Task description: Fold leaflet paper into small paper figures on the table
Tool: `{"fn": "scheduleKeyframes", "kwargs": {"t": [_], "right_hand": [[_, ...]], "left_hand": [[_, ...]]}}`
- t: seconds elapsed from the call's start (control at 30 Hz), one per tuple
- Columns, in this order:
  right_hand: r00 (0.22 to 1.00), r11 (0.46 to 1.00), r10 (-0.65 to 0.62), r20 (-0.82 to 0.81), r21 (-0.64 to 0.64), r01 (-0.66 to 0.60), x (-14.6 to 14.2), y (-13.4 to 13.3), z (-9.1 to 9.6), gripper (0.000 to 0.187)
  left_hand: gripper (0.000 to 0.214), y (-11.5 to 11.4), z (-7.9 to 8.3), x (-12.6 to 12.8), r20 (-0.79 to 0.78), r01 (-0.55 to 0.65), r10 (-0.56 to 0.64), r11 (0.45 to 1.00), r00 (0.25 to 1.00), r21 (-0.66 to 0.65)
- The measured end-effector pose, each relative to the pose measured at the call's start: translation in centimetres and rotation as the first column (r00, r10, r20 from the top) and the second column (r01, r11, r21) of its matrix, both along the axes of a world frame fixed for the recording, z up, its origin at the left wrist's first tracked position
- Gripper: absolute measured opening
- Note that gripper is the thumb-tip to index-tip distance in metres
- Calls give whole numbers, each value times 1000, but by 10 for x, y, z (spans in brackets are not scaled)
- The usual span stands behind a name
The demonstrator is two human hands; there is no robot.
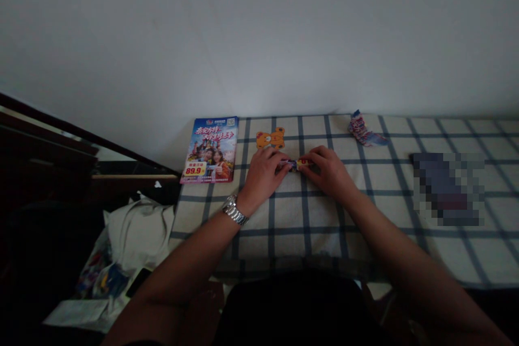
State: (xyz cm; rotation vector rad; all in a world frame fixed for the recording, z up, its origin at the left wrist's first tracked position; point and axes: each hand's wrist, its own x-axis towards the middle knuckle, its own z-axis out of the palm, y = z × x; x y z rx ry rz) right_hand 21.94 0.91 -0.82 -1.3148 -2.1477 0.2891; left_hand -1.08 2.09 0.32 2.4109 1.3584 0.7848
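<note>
Between my two hands, over the checked cloth, is a narrow strip of printed paper [292, 165], purple and white with some yellow and red. It looks like a folded flyer. My left hand [267, 170], below a metal watch, pinches its left end with thumb and fingers. The right end is gripped the same way by my right hand [325, 170]. My fingers cover much of the strip. Just behind my left hand lies an orange cartoon bear cutout [271, 138]. Farther right, near the wall, rests a pleated flyer [363, 131] in blue, red and white.
A stack of blue and pink flyers [210, 148] lies at the back left of the checked cloth [284, 227]. On the right is a pixelated dark object [446, 189]. The wall [284, 38] rises behind. White bags [140, 227] sit lower left, beside a dark wooden rail [81, 130].
</note>
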Motion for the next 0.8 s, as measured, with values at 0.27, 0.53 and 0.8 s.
{"fn": "scheduleKeyframes", "kwargs": {"t": [0.27, 0.53, 0.8], "right_hand": [[998, 998, -35, 50, 54, 32, -1, -1, 2, 27], [998, 997, 37, 54, 67, -40, -2, -1, 2, 12], [997, 997, 33, 73, 62, -38, -2, 0, 3, 12]], "left_hand": [[13, -1, 3, 1, -26, -3, 3, 1000, 1000, 0], [12, -3, 4, 2, -45, -19, 19, 1000, 999, -4], [11, -2, 5, 1, -78, 28, -26, 999, 997, 20]]}}
